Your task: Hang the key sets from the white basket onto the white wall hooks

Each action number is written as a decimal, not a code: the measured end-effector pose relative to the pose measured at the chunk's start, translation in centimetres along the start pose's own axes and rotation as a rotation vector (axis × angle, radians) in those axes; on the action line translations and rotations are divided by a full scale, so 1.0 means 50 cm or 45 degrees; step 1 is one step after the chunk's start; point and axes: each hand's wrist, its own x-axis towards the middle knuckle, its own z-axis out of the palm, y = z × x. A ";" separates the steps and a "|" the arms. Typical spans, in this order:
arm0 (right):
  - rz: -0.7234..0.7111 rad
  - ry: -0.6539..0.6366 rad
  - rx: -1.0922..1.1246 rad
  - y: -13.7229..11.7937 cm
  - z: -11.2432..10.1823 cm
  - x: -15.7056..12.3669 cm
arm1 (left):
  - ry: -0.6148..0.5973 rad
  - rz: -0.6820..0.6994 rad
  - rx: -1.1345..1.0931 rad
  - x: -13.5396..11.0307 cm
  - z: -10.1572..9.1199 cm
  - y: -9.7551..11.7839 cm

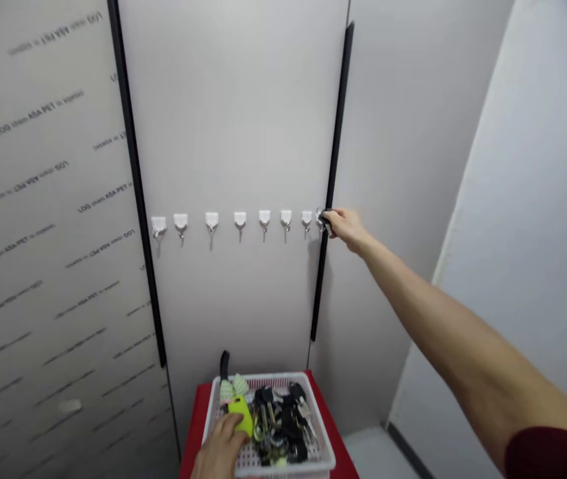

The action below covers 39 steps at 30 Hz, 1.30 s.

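Note:
My right hand (347, 227) is closed in a pinch on a dark key (326, 218) with a metal ring, up against the rightmost hook on the pale panel. The ring is at that hook; whether it hangs on it I cannot tell. My left hand (221, 449) reaches over the front left of a white plastic basket (324, 436), fingers stretched out and slightly bent, the tips by a bright yellow-green key case (241, 414). Whether they touch it is unclear. Many keys (288, 422), some with black heads, lie heaped in the basket.
Several white hooks (240, 221) run in a row across the panel, with black vertical handle strips (136, 179) at its sides. The basket stands on a red surface (198, 412). A black strap (224, 364) sticks up behind it. A white wall (522, 199) is at right.

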 end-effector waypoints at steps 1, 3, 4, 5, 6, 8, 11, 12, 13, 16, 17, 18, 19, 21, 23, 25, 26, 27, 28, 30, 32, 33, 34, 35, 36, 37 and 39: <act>-0.011 -0.164 0.013 -0.001 0.005 -0.023 | -0.012 -0.008 -0.028 -0.011 -0.009 0.007; -0.008 -0.491 -0.004 0.020 0.027 -0.093 | -0.018 -0.038 -0.064 -0.030 -0.024 0.020; 0.011 -0.642 -0.011 0.041 0.043 -0.139 | -0.024 -0.044 -0.075 -0.037 -0.030 0.025; 0.056 -0.788 -0.004 0.067 0.061 -0.190 | -0.035 -0.049 -0.079 -0.042 -0.034 0.029; 0.104 -0.922 0.030 0.096 0.078 -0.243 | -0.055 -0.051 -0.080 -0.045 -0.038 0.032; 0.338 -1.153 0.143 0.152 0.112 -0.340 | -0.099 -0.063 -0.072 -0.047 -0.043 0.037; 0.452 -1.138 0.215 0.203 0.150 -0.422 | -0.125 -0.075 -0.050 -0.049 -0.045 0.043; 0.458 -1.101 0.233 0.205 0.159 -0.429 | -0.120 -0.081 -0.045 -0.051 -0.044 0.045; 0.475 -1.065 0.270 0.200 0.166 -0.427 | -0.113 -0.092 -0.044 -0.054 -0.043 0.048; 0.608 -0.991 0.563 0.151 0.179 -0.385 | -0.086 -0.135 -0.068 -0.063 -0.043 0.059; 0.652 -0.995 0.716 0.129 0.182 -0.366 | -0.091 -0.136 -0.079 -0.062 -0.051 0.063; 0.681 -1.016 0.872 0.107 0.186 -0.347 | -0.114 -0.134 -0.089 -0.057 -0.065 0.069; 0.690 -1.055 1.009 0.086 0.190 -0.328 | -0.137 -0.122 -0.106 -0.047 -0.087 0.074; 0.645 -1.157 1.183 0.048 0.198 -0.297 | -0.182 -0.117 -0.214 -0.012 -0.156 0.084; 0.589 -1.220 1.277 0.017 0.202 -0.275 | -0.059 -0.147 -0.546 0.038 -0.247 0.090; 0.525 -1.242 1.343 -0.009 0.203 -0.261 | 0.023 -0.175 -0.967 0.090 -0.336 0.093; 0.493 -1.250 1.368 -0.020 0.201 -0.256 | 0.018 -0.131 -1.111 0.112 -0.372 0.095; 0.466 -1.260 1.384 -0.029 0.198 -0.253 | -0.010 -0.076 -1.222 0.130 -0.400 0.097; 0.444 -1.271 1.392 -0.037 0.195 -0.250 | -0.046 -0.018 -1.299 0.144 -0.420 0.100; 0.413 -1.289 1.383 -0.049 0.187 -0.246 | -0.123 0.066 -1.374 0.159 -0.434 0.106; 0.391 -1.283 1.360 -0.055 0.181 -0.244 | -0.165 0.078 -1.394 0.165 -0.429 0.111; 0.383 -1.275 1.343 -0.057 0.179 -0.244 | -0.177 0.069 -1.397 0.166 -0.424 0.112; 0.378 -1.269 1.321 -0.057 0.178 -0.244 | -0.184 0.056 -1.399 0.167 -0.418 0.113; 0.374 -1.268 1.294 -0.057 0.179 -0.245 | -0.189 0.044 -1.402 0.167 -0.412 0.112; 0.372 -1.271 1.263 -0.055 0.181 -0.247 | -0.194 0.034 -1.407 0.167 -0.405 0.110; 0.371 -1.274 1.227 -0.052 0.185 -0.250 | -0.200 0.027 -1.412 0.167 -0.397 0.106; 0.367 -1.276 1.127 -0.038 0.199 -0.263 | -0.213 0.002 -1.411 0.166 -0.371 0.093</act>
